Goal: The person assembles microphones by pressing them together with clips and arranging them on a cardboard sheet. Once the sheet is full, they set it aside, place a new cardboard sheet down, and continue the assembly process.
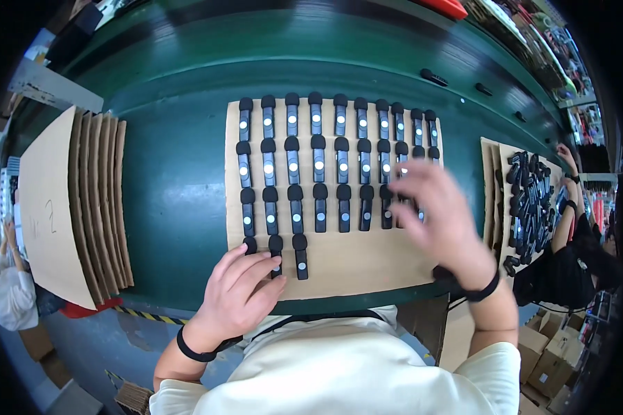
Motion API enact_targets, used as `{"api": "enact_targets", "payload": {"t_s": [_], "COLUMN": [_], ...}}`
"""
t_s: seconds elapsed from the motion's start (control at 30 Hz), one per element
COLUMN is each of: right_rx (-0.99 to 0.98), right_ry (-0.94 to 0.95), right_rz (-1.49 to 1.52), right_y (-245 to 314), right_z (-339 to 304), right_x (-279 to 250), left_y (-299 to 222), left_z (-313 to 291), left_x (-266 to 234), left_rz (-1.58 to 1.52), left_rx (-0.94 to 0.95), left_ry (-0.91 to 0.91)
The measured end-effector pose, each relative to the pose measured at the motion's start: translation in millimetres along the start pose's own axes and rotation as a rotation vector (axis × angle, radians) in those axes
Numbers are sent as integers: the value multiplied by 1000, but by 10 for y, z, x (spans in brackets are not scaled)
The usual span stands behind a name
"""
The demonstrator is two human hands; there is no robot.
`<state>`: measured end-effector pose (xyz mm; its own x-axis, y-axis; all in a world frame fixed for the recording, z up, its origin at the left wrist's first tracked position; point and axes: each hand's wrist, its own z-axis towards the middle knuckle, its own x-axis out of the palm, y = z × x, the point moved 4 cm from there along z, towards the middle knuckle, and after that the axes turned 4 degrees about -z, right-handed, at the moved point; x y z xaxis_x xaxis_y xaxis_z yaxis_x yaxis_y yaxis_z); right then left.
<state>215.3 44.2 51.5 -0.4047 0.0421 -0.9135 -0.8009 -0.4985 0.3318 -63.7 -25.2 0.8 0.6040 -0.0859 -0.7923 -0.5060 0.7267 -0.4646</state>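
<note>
Small black clip-on microphones (319,165) with foam tops and pale round stickers lie in rows on a flat cardboard sheet (353,270). The front row has three, at its left end. My left hand (239,294) rests over that end with its fingers spread. They partly cover the leftmost microphone (250,244) and touch the one beside it (276,245). Over the right end of the middle rows is my right hand (436,214), blurred by motion, its fingers curved. Several microphones are partly hidden beneath it. Whether it holds anything cannot be made out.
Cardboard sheets (62,207) stand stacked at the left of the green bench (176,180). On the right, a heap of microphones (529,200) lies on more cardboard. Some loose ones (434,77) are on the far right. A co-worker's arm (567,207) reaches in beside the heap.
</note>
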Motion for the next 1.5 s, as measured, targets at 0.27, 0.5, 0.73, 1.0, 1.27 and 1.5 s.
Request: {"api": "enact_targets", "payload": {"t_s": [0.27, 0.5, 0.73, 1.0, 1.27, 1.5], "right_rx": [242, 152, 301, 271, -10, -105], "right_ry": [-26, -7, -35, 24, -117, -203], "right_rz": [-133, -288, 279, 833, 754, 694], "right_y": [-1838, -2581, -1822, -72, 579, 677], "right_z": [657, 1109, 991, -59, -367, -434], "right_x": [-277, -26, -263, -215, 155, 238], "left_y": [61, 75, 55, -95, -309, -354], "left_z": [149, 158, 241, 526, 694, 574], "left_x": [-196, -223, -278, -316, -154, -82], "left_rz": [-167, -195, -226, -372, -446, -602], "left_rx": [-126, -219, -199, -108, -25, -125], "left_ry": [-145, -242, -273, -296, -122, -149]}}
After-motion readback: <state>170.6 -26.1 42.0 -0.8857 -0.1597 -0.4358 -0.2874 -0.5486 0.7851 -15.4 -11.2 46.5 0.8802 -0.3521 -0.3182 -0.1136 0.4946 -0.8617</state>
